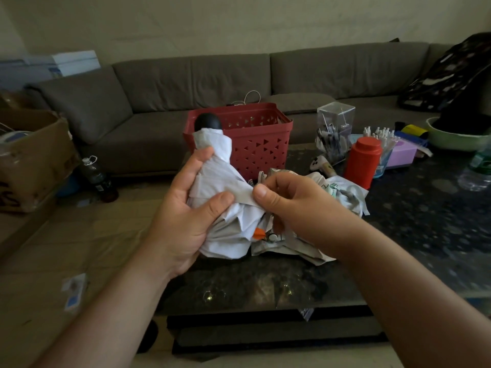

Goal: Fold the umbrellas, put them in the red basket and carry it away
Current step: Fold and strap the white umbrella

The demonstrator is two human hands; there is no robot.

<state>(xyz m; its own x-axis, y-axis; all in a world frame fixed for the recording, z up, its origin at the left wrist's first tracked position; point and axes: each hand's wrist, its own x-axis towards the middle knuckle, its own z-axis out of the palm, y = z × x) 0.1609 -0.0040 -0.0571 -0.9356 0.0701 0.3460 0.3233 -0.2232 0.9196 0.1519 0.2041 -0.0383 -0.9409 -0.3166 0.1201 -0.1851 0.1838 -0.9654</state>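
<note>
The left hand (183, 208) is gripping a white umbrella (225, 208) above the worktop's (398, 235) near edge, while the right hand (289, 197) is pinching its strap (243, 195). The red basket (255, 136) is sitting just beyond.

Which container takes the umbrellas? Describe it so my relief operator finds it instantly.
Start at the dark coffee table before the grey sofa. At its far edge stands the red basket, open-topped with triangular cut-outs. The only other red thing, a red bottle, is smooth and capped.
</note>
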